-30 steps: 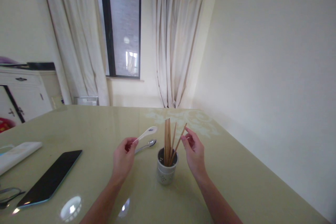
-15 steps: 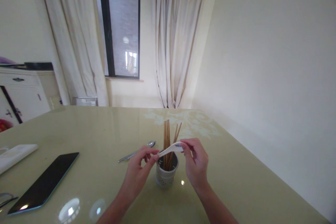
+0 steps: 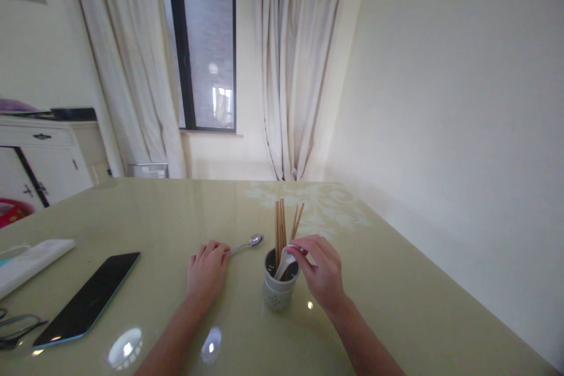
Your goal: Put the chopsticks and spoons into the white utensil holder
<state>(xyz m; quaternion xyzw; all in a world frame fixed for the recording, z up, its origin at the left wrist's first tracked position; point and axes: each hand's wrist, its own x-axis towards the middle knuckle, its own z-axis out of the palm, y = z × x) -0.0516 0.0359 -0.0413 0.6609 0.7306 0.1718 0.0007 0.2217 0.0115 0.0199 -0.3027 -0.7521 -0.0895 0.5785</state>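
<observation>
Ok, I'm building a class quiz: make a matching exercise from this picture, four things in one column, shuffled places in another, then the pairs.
1. small white spoon
2. shiny silver metal spoon
3. slim brown wooden chopsticks
4. flat black rectangular device

A. handle reaching to the left hand
B. on the glossy green table, away from both hands
C. pinched in the right hand
D. standing together in the round grey pot

Pairs: 1-C; 2-A; 3-D; 4-B

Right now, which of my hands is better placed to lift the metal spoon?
Your left hand, I'd judge: its fingers are at the handle of the metal spoon, apparently touching it. Your right hand is pinching the white spoon, whose lower end is inside the cup.
</observation>
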